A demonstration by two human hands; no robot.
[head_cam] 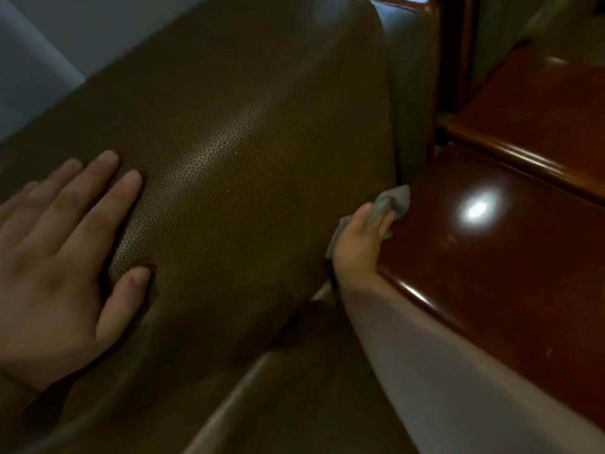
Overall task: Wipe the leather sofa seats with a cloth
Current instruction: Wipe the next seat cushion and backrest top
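The left hand [62,257] lay flat and open, palm down, on the grained olive-brown leather sofa cushion [248,165], fingers spread and pointing toward one o'clock, holding nothing. The right hand [360,244] was down at the cushion's right edge, in the narrow gap between the leather and the glossy reddish-brown wooden armrest [510,257], its fingers closed around a small crumpled grey cloth [391,201]. Most of the cloth bunched out past the fingertips toward one o'clock, touching the armrest's near corner, while a smaller fold showed at about nine o'clock of the hand, against the side of the cushion. The thumb pressed over the fabric from above. The right forearm [435,365] ran in from five o'clock, lying just beside the armrest's rounded edge. A bright round light reflection sat on the armrest at three o'clock of the cloth. A second polished wooden surface [540,106] lay beyond, at one o'clock.
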